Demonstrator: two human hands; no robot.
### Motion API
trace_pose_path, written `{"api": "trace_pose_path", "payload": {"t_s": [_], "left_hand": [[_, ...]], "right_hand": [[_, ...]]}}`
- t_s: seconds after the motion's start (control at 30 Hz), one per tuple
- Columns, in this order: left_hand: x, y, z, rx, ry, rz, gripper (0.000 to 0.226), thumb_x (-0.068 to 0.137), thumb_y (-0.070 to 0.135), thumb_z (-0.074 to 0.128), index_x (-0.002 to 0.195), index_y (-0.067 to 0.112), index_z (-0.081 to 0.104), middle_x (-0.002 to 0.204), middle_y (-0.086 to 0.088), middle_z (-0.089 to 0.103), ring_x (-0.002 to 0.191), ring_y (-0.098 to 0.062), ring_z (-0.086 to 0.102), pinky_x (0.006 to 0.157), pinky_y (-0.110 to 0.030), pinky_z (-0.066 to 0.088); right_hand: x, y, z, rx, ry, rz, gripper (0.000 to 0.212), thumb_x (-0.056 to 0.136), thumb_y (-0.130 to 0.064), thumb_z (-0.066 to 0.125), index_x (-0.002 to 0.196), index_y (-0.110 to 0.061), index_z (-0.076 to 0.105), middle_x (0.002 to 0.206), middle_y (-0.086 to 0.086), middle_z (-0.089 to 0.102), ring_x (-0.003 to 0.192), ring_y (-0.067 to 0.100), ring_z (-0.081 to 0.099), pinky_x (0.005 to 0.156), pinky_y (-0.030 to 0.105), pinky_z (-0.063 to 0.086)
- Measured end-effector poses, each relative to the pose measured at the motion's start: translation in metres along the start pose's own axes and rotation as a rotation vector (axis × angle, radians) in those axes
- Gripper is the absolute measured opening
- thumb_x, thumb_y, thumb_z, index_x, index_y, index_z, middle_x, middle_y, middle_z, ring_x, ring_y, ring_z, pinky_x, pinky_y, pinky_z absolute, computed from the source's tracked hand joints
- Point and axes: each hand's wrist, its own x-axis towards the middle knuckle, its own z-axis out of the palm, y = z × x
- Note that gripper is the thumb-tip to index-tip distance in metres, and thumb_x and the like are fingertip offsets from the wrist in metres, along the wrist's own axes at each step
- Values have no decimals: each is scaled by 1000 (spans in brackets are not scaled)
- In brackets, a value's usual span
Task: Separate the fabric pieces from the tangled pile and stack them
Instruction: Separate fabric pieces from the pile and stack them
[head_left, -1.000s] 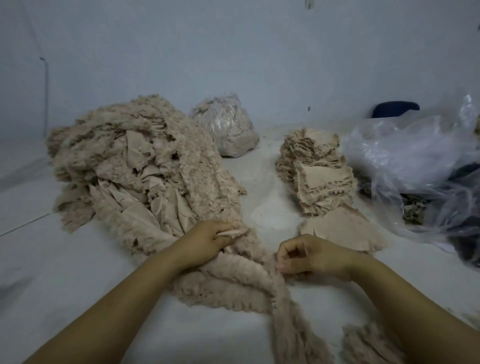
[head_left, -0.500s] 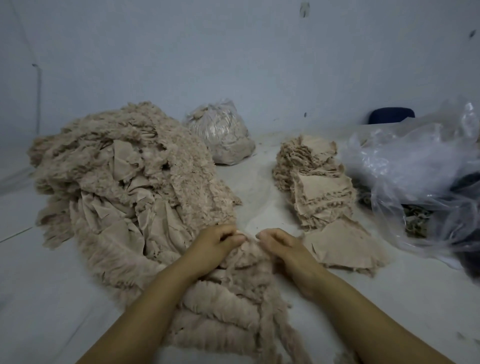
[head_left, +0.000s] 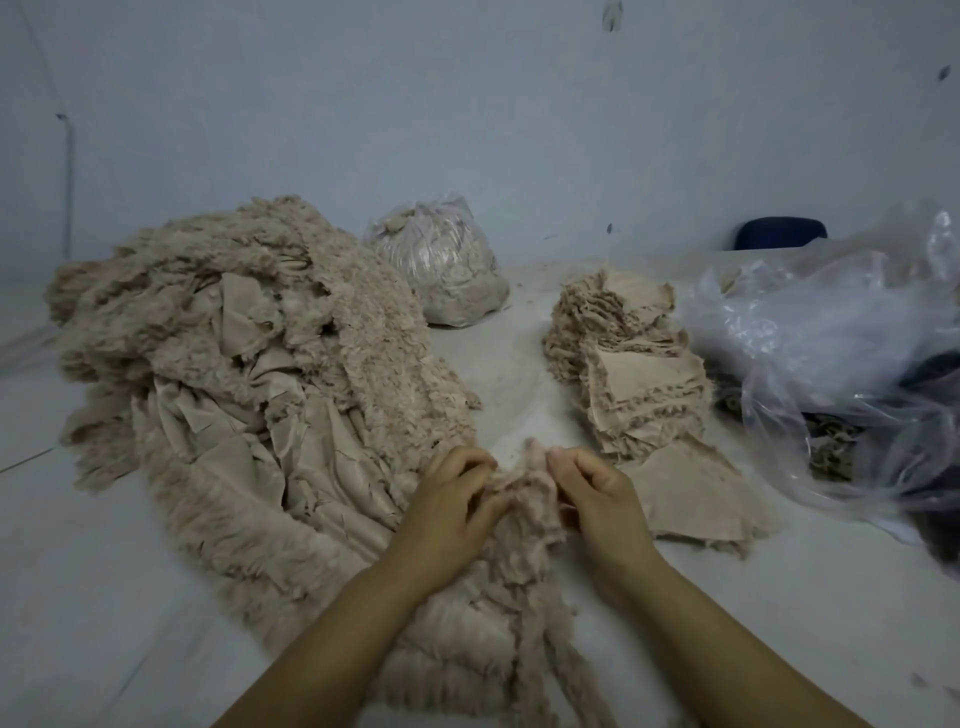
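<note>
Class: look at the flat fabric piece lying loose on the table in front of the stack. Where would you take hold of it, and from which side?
Pinch the flat piece at its near frayed edge, coming from the right-hand side. It probably lifts easily: it lies spread thin on the table, that edge is free, while its far edge tucks against the stack.

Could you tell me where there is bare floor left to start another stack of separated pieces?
Bare floor runs between the tangled pile and the finished stack; more lies left of the pile. The right is crowded by plastic bags.
</note>
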Motion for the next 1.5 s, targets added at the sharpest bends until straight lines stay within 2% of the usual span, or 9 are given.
{"api": "trace_pose_path", "payload": {"t_s": [0.17, 0.37, 0.6, 0.73, 0.87, 1.03, 1.13, 1.33, 1.5], "left_hand": [[-4, 16, 0, -337, -1, -102, 29, 90, 6, 41, 83, 28, 59, 81, 9, 58, 74, 6, 54, 65, -9, 40], [-3, 20, 4, -498, 54, -225, 25, 94, -9, 36, 86, 3, 57, 79, -3, 57, 75, -15, 53, 69, -29, 43], [-4, -5, -3, 26, 47, -236, 22, 100, 14, 39, 79, 15, 43, 67, 5, 46, 66, -19, 48, 58, -30, 28], [-5, -8, -13, -155, 119, -337, 33, 99, 32, 41, 69, 20, 44, 64, 4, 48, 61, -12, 45, 61, -32, 34], [0, 20, -5, -617, -97, -395, 47, 71, 72, 56, 105, 40, 58, 107, 15, 63, 97, 4, 58, 82, -15, 48], [-1, 27, -13, -796, 32, -371, 20, 92, 15, 55, 81, 9, 70, 58, 1, 60, 53, -3, 55, 50, -12, 43], [0, 28, -13, -732, 140, -429, 22, 92, 11, 55, 75, 10, 68, 48, 8, 51, 42, -1, 44, 41, -12, 36], [3, 27, -15, 85, 230, -134, 19, 93, 23, 58, 76, 20, 66, 70, 14, 58, 71, -3, 53, 78, -37, 40], [19, 45, -7, -464, 225, -237, 26, 92, 11, 58, 69, 22, 62, 60, 9, 58, 57, -2, 50, 56, -19, 41]], "right_hand": [[-3, 2, -1, -1, -249, 124, 38, 91, 3, 55, 119, -23, 59, 84, 10, 61, 61, 19, 59, 53, 25, 49], [-6, 1, 9, -218, -154, -140, 37, 81, 6, 67, 92, -28, 75, 99, 0, 65, 78, 12, 62, 70, 22, 50], [1, -1, -2, 315, -90, 21, 12, 96, -8, 47, 86, -9, 53, 68, 8, 62, 62, 19, 61, 59, 27, 53], [5, -3, -14, 224, 8, 6, 12, 94, -8, 53, 84, -13, 58, 69, 12, 56, 64, 24, 54, 59, 30, 48], [-3, -3, -1, -74, -185, -151, 7, 84, -14, 68, 80, -19, 67, 73, -2, 61, 71, 15, 56, 67, 26, 45], [-5, -3, 3, -244, -113, -193, 16, 83, -11, 72, 71, -19, 66, 61, -1, 56, 55, 5, 46, 53, 15, 37], [-4, -3, 4, -201, -112, -147, 15, 83, -13, 71, 70, -19, 66, 57, 6, 50, 51, 8, 42, 48, 13, 35], [-3, -4, 1, -111, -164, -133, 8, 86, -14, 65, 78, -12, 67, 67, -7, 63, 64, 7, 54, 59, 18, 43], [-1, -6, 8, -152, -91, -188, 27, 88, -19, 65, 62, -25, 60, 58, -13, 57, 55, -1, 49, 54, 12, 38]]}}
